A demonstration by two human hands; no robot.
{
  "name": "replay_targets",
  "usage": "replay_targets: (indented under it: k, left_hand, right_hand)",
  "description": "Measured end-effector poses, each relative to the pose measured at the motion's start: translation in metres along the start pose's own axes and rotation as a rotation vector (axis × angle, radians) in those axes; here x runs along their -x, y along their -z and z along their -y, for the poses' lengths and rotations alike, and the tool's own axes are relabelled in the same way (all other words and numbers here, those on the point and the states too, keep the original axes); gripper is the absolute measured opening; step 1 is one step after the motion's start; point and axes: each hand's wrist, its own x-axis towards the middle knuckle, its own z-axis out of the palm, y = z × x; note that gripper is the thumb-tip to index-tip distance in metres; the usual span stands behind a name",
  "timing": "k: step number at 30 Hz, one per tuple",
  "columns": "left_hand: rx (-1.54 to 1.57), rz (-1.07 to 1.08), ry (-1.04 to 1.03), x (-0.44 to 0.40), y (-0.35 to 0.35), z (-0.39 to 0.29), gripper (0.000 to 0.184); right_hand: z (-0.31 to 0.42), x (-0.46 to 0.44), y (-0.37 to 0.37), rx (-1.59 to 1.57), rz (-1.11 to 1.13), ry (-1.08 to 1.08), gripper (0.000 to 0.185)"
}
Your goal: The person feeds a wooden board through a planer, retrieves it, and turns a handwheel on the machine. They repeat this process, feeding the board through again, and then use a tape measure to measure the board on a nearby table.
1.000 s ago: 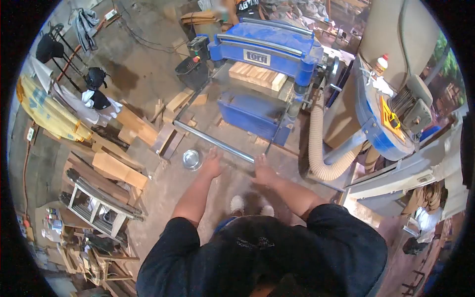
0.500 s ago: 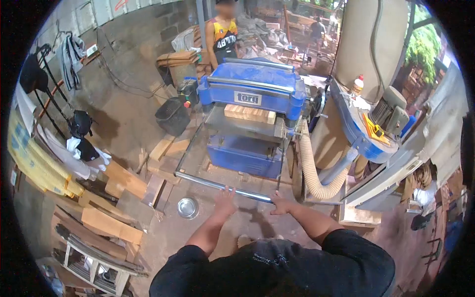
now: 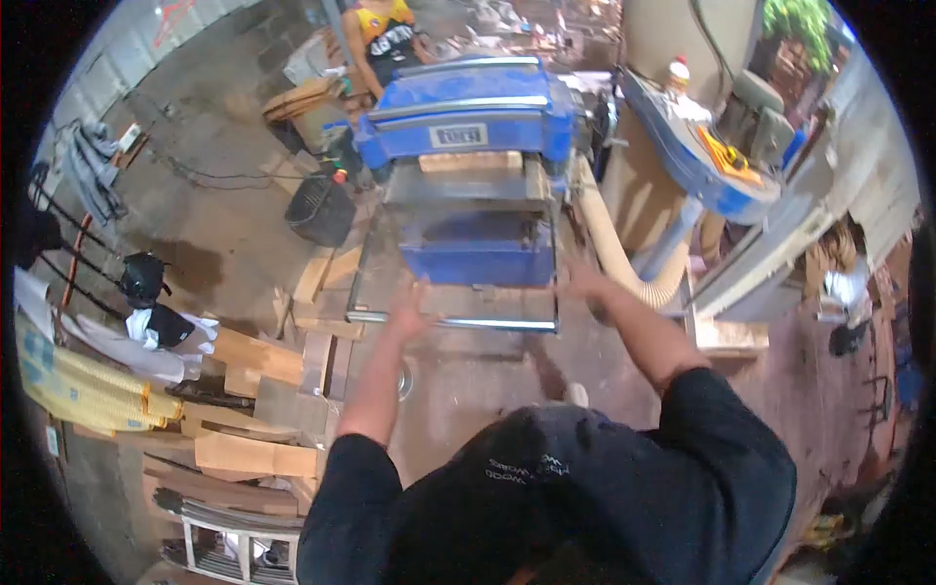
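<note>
My left hand [image 3: 411,310] is stretched forward with its fingers apart, above or beside the metal roller bar [image 3: 487,323] at the front of a blue thickness planer [image 3: 463,122]. My right hand [image 3: 583,280] reaches past the bar's right end, near the planer's lower right side. It is smeared by motion, but its fingers look extended and nothing shows in them. A wooden board [image 3: 470,162] sticks out from under the planer's head, over the metal bed [image 3: 468,187]. Both hands are apart from this board.
A person [image 3: 388,39] stands behind the planer. A ribbed hose [image 3: 616,244] curves down at its right. A black bin [image 3: 321,212] and wood offcuts [image 3: 258,353] lie to the left. A metal bowl [image 3: 405,382] is partly hidden by my left forearm.
Both hands have moved forward toward the planer, the right one rising off the bar's end. The board protrudes less from the planer. My view has tilted downward and come nearer.
</note>
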Motion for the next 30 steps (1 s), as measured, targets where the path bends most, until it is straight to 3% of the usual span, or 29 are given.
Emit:
replay_targets:
  k: [1, 3, 6, 7, 8, 9, 11, 13, 15, 17, 19, 21, 22, 24, 26, 27, 28, 29, 30]
  left_hand:
    - [-0.005, -0.07, -0.073, -0.017, 0.001, 0.022, 0.101]
    - [-0.161, -0.101, 0.042, -0.032, 0.056, -0.011, 0.103]
    - [-0.1, -0.142, 0.063, -0.052, 0.082, -0.018, 0.104]
    - [-0.1, -0.135, 0.053, -0.058, 0.079, -0.016, 0.101]
    - [-0.103, -0.122, 0.051, -0.057, 0.061, -0.009, 0.099]
    - [-0.042, -0.032, 0.042, -0.058, 0.039, -0.001, 0.095]
    - [0.236, 0.199, 0.07, -0.038, -0.008, 0.007, 0.085]
    - [0.092, 0.201, 0.014, -0.004, -0.068, 0.0, 0.085]
    - [0.058, 0.253, 0.036, 0.017, -0.064, -0.028, 0.086]
    - [0.013, 0.327, 0.049, 0.018, -0.055, -0.036, 0.087]
    - [-0.004, 0.147, 0.125, -0.004, -0.043, -0.035, 0.091]
    - [0.026, 0.111, 0.156, -0.028, -0.009, -0.043, 0.092]
    - [0.066, 0.072, 0.188, -0.033, 0.002, -0.047, 0.094]
    - [0.087, 0.102, 0.154, -0.033, -0.006, -0.041, 0.094]
    - [0.013, 0.232, 0.135, -0.024, -0.031, -0.044, 0.093]
    - [-0.083, 0.328, 0.156, -0.012, -0.055, -0.048, 0.093]
    - [-0.082, 0.36, 0.162, 0.002, -0.09, -0.046, 0.092]
    - [-0.081, 0.392, 0.167, 0.014, -0.118, -0.048, 0.092]
    - [-0.071, 0.388, 0.174, 0.022, -0.128, -0.063, 0.092]
  right_hand:
    - [-0.009, -0.016, 0.014, 0.06, -0.137, 0.053, 0.111]
    - [0.018, -0.023, 0.067, 0.141, -0.24, -0.037, 0.107]
    - [0.032, -0.028, 0.1, 0.123, -0.186, -0.115, 0.108]
    - [0.023, -0.037, 0.093, 0.127, -0.153, -0.047, 0.108]
    - [0.005, -0.041, 0.07, 0.128, -0.112, 0.024, 0.108]
    - [0.005, -0.025, 0.049, 0.093, -0.225, 0.153, 0.101]
    - [-0.004, 0.003, -0.005, 0.139, -0.029, 0.107, 0.092]
    - [0.001, 0.053, -0.041, 0.163, 0.084, 0.115, 0.093]
    - [0.0, 0.06, -0.036, 0.23, 0.1, 0.16, 0.096]
    - [0.015, 0.059, 0.007, 0.137, 0.04, 0.177, 0.104]
    - [0.002, 0.025, 0.037, 0.174, -0.144, 0.07, 0.101]
    - [-0.012, -0.01, 0.069, 0.107, -0.432, 0.157, 0.087]
    - [-0.012, -0.016, 0.082, 0.104, -0.434, 0.163, 0.087]
    - [-0.013, -0.02, 0.099, -0.18, -0.219, 0.154, 0.088]
    - [-0.037, -0.014, 0.064, -0.097, -0.033, 0.109, 0.083]
    - [-0.025, 0.017, 0.062, -0.027, 0.203, -0.03, 0.077]
    - [-0.078, 0.004, 0.012, 0.042, 0.404, 0.015, 0.079]
    - [-0.083, 0.043, 0.003, 0.18, 0.402, 0.256, 0.063]
    - [-0.092, 0.063, -0.009, 0.302, 0.611, 0.153, 0.073]
